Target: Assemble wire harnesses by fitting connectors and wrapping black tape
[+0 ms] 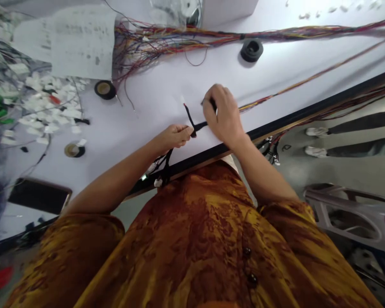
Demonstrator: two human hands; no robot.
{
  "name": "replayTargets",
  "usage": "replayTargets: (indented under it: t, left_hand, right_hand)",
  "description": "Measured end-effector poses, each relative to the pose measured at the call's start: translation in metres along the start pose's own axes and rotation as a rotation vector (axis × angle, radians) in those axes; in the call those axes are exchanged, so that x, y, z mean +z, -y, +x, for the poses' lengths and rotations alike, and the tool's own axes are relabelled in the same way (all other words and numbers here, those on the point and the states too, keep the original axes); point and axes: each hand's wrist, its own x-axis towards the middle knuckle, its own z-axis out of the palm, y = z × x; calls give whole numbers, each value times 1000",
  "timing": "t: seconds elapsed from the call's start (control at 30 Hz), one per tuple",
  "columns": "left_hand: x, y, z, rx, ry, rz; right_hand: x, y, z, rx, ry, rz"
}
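My left hand [175,136] is closed in a pinch on a black-taped wire bundle [190,117] that lies on the white table [154,98]. A short branch of the bundle with a red tip sticks up beside the fingers. My right hand [223,113] is curled over a dark roll of tape [212,104] just right of the bundle, with a black strip running from it to the bundle. The taped bundle drops over the table's black front edge [276,125] near several white connectors [157,182].
Long coloured wire harnesses [276,34] cross the table's far side. Tape rolls [105,89] [252,49] [73,149] lie around. White connectors [48,107] are heaped at the left under a paper sheet [70,40]. A dark phone [38,195] lies at the near left. Another person's legs [349,139] show at the right.
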Motion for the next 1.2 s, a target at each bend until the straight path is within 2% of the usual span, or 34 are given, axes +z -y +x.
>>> replayTargets:
  t: [0.1, 0.17, 0.3, 0.37, 0.43, 0.5, 0.6, 0.67, 0.8, 0.87, 0.97, 1.07, 1.13, 1.2]
  left_hand:
    - [-1, -1, -14, 5, 142, -70]
    - [-2, -1, -18, 24, 170, -72]
    - [0, -1, -15, 76, 102, 1]
    - [4, 0, -11, 102, 2, 88]
    - [10, 0, -9, 133, -127, 190]
    - [14, -1, -9, 172, -211, 270]
    - [15, -5, -13, 237, -214, 255]
    - [12, -8, -16, 248, -163, 157]
    - [6, -10, -19, 120, 8, -130]
    - [5, -12, -21, 91, 67, -199]
    - [5, -27, -32, 97, 135, -31]
    - [1, -54, -60, 193, 173, 361]
    - [-10, -69, -84, 352, 3, 565]
    - [-28, -79, -105, 496, -268, 657]
  right_hand:
    - [0, -56, 32, 61, 85, -81]
    - [-2, -69, 33, 33, 168, -123]
    - [-20, -48, 5, -140, 457, -80]
    - [-30, -34, -7, -159, 589, -76]
    - [-35, -27, -11, -127, 635, -79]
    - [-36, -25, -10, -111, 619, -58]
    - [-35, -27, -6, -111, 571, -16]
    - [-33, -28, -5, -100, 545, 3]
    - [-30, -29, -11, -118, 474, 17]
    - [-30, -26, -14, -140, 457, 19]
    - [-34, -13, -20, -146, 441, 50]
    - [-50, 0, -27, -110, 401, 113]
    - [-71, 1, -37, -50, 325, 197]
    - [-100, -8, -54, 79, 142, 325]
